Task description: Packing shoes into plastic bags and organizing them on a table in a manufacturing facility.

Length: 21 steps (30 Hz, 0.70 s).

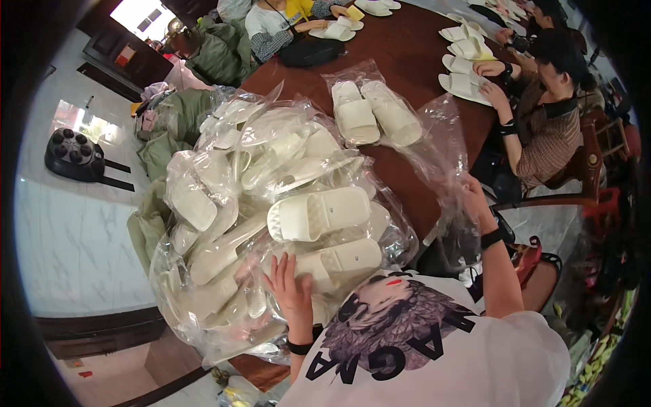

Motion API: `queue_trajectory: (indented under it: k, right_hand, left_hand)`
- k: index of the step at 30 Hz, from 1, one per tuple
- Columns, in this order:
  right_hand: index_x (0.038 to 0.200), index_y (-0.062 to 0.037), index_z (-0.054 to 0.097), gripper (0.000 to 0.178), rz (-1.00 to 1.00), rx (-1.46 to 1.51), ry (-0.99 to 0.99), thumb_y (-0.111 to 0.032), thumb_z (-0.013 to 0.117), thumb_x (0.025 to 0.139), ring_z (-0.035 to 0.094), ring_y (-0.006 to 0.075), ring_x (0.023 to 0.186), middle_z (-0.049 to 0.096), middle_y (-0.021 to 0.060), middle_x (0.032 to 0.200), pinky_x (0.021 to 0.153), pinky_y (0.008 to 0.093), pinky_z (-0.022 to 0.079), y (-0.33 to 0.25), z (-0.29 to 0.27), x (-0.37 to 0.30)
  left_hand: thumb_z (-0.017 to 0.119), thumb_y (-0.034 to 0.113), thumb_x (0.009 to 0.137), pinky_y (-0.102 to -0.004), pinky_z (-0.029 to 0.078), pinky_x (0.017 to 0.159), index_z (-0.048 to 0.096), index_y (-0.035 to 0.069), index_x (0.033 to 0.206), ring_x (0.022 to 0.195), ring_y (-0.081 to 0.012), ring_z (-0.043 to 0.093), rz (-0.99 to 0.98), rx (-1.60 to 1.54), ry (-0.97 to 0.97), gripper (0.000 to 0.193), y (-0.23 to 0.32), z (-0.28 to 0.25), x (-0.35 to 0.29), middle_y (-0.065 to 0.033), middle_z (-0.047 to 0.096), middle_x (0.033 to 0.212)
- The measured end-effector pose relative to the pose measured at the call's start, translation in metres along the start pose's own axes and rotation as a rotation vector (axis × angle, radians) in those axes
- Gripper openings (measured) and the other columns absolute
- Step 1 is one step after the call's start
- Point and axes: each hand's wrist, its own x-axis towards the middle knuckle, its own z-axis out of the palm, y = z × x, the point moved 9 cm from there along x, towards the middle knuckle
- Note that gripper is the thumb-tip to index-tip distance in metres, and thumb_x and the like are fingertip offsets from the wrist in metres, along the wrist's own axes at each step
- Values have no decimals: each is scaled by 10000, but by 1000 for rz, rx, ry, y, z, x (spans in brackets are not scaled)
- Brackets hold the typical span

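Observation:
A heap of cream slippers in clear plastic bags [244, 197] covers the near left of a dark wooden table [407, 51]. Two unbagged cream slippers [319, 214] lie on top of it. My left hand [288, 288] rests flat, fingers spread, on the lower slipper [342, 261]. My right hand [475, 200] is raised at the table's right edge and grips a crumpled clear plastic bag [441, 146]. A bagged pair of slippers [373, 112] lies beyond the heap.
Other people sit at the far and right sides of the table with more cream slippers [464, 68] before them. Green sacks [217, 51] stand at the left. A black round base [74, 156] sits on the white marble floor.

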Motion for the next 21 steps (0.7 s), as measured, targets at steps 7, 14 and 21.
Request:
queue_trajectory:
  k: [7,14,21]
  right_hand:
    - [1020,-11,636,223,-493,-402,-333,-125,611,829,602,178,1009,646,68,1058,840,294,470,-115,117,-43]
    - [992,-106,594,215,-1284,-1227,-583,-92,571,778,563,252,1123,605,90,1153,923,366,480,-88,281,-86]
    - [1022,-94,583,224,-1445,-1258,-651,-159,569,808,542,238,1109,590,80,1150,954,398,438,-75,340,-84]
  left_hand:
    - [529,114,918,-444,277,1084,592,40,1180,1244,-294,471,-138,-366,196,280,-1,-36,10,-118,580,1242]
    - [352,388,1011,-424,387,1029,443,17,1323,1213,-318,491,-404,-1044,426,493,-51,-55,-22,-195,498,1317]
    - [358,405,998,-521,386,1018,251,42,1443,1265,-373,426,-422,-1453,254,585,-42,-56,0,-224,391,1403]
